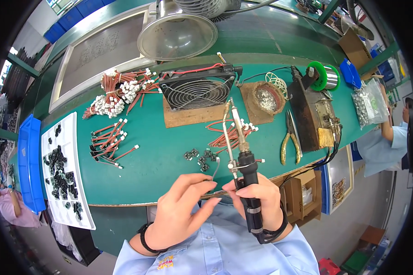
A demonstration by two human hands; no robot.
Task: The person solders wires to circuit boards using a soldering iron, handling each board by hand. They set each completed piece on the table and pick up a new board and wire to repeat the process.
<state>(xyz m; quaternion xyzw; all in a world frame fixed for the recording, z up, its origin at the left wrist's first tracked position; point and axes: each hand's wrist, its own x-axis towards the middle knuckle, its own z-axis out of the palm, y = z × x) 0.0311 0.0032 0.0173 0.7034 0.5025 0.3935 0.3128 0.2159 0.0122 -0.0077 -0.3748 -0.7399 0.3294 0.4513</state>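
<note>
My right hand [267,204] is wrapped round the black handle of a soldering iron [248,172], which points up and away with a thin metal feed tube clamped beside its shaft. Its thumb and forefinger reach left, close to my left fingertips. My left hand [181,208] is curled at the bench's front edge, fingers bent round a short grey wire lead [214,169] with a small white plug at its upper end. The lead's lower end is hidden among the fingertips. Small black parts [202,158] lie just beyond, and red-and-black wire leads [227,137] lie behind the iron.
A fan [197,89] stands at the back, beside a round tin [266,98]. Pliers [290,142], a metal box [307,112] and a solder spool [328,78] are right. Bundled leads [119,91] and a white tray [62,174] of black parts are left. An extraction hood [176,39] hangs above.
</note>
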